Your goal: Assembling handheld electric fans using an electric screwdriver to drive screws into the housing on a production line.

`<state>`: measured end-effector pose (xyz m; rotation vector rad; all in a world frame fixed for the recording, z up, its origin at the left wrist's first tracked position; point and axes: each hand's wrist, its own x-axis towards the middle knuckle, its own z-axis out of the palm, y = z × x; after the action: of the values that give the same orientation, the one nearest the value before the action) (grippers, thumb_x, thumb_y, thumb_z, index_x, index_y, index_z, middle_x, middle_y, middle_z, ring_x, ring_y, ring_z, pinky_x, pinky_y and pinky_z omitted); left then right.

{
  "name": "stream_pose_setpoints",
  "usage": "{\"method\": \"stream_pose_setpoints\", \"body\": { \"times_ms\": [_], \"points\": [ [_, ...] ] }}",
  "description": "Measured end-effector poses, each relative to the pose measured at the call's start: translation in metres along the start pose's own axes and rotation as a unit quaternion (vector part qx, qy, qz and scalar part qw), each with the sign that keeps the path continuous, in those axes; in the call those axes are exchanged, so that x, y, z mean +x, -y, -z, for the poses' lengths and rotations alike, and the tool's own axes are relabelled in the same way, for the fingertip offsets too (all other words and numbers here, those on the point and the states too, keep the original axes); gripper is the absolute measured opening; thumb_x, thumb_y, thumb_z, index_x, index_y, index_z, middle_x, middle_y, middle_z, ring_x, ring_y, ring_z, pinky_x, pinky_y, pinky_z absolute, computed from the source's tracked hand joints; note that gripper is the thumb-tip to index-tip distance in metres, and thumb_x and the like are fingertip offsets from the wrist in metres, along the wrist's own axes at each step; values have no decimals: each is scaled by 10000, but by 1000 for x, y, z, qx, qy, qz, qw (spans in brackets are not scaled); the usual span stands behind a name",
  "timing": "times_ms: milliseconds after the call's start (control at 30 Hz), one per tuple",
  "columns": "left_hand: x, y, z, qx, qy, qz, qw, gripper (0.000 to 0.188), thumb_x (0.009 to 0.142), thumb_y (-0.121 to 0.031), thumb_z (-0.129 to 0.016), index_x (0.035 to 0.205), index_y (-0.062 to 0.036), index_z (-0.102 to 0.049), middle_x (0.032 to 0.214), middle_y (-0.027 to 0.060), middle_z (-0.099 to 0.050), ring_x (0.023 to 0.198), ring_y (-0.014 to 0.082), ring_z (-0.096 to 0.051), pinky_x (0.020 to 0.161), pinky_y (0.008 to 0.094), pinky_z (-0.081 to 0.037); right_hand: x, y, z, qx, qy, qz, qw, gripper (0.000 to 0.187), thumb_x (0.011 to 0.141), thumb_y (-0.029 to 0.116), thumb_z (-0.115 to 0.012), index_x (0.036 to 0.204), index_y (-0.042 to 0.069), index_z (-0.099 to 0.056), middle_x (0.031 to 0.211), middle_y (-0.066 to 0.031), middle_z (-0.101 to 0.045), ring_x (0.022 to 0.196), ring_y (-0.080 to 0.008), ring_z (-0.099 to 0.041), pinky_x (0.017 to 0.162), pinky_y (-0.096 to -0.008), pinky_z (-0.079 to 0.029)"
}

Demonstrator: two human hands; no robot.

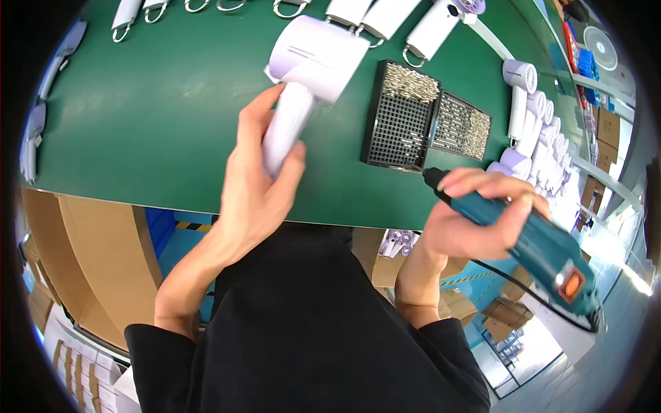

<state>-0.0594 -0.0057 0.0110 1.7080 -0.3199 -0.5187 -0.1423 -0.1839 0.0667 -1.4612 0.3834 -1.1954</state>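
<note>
My left hand (258, 186) grips the handle of a white hair dryer (310, 72), whose wide head rests on the green table (158, 110). My right hand (475, 220) holds a teal electric screwdriver (544, 251) with its dark tip pointing left, near the front corner of a black screw tray (401, 117). A black cord trails from the tool's rear.
A second black tray of screws (463, 125) lies beside the first. More white hair dryers line the table's far edge (385, 17) and stand in a row at the right (533, 113). Cardboard boxes (89, 261) sit below the table's near edge.
</note>
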Motion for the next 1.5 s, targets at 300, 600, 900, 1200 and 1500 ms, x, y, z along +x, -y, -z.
{"method": "stream_pose_setpoints", "body": {
  "times_ms": [300, 600, 900, 1200, 1500],
  "points": [
    [-15, 2, 16, 336, -1, -161, 928, 640, 732, 80, -662, 1324, -66, -470, 1080, 147, -537, 892, 323, -540, 746, 402, -466, 5, -18, 8, -38, -42, 49, 997, 246, 865, 98, -512, 1022, 1, -349, 602, -143, -467, 343, -218, -450, 322, -351, -461],
    [-19, 3, 20, 380, 32, -195, 904, 614, 707, 54, -714, 1271, -77, -511, 1113, 138, -552, 877, 309, -541, 738, 398, -473, 7, -24, 8, -36, -4, 52, 998, 208, 871, 68, -513, 952, -13, -340, 633, -164, -501, 373, -219, -501, 347, -359, -496],
    [-18, 7, 25, 368, 55, -212, 904, 612, 727, 53, -715, 1276, -62, -472, 1145, 154, -567, 872, 319, -552, 724, 399, -475, 4, -25, 6, -37, 18, 61, 997, 268, 877, 80, -537, 959, -22, -303, 646, -175, -506, 380, -223, -507, 347, -364, -495],
    [-18, 2, 20, 442, 53, -209, 871, 674, 679, 25, -640, 1274, -288, -593, 1061, 107, -519, 852, 271, -524, 734, 367, -471, 9, -15, 4, -47, -4, 52, 998, 168, 897, 121, -486, 941, 20, -360, 614, -147, -461, 352, -224, -467, 323, -362, -468],
    [-20, -1, 22, 449, 96, -255, 851, 717, 677, 3, -621, 1334, -276, -548, 1050, 133, -529, 824, 242, -520, 714, 332, -458, 10, 27, -19, 108, 106, 64, 986, 297, 987, 272, -353, 1177, 43, -363, 778, -172, -484, 412, -267, -505, 350, -402, -467]
  ]
}}
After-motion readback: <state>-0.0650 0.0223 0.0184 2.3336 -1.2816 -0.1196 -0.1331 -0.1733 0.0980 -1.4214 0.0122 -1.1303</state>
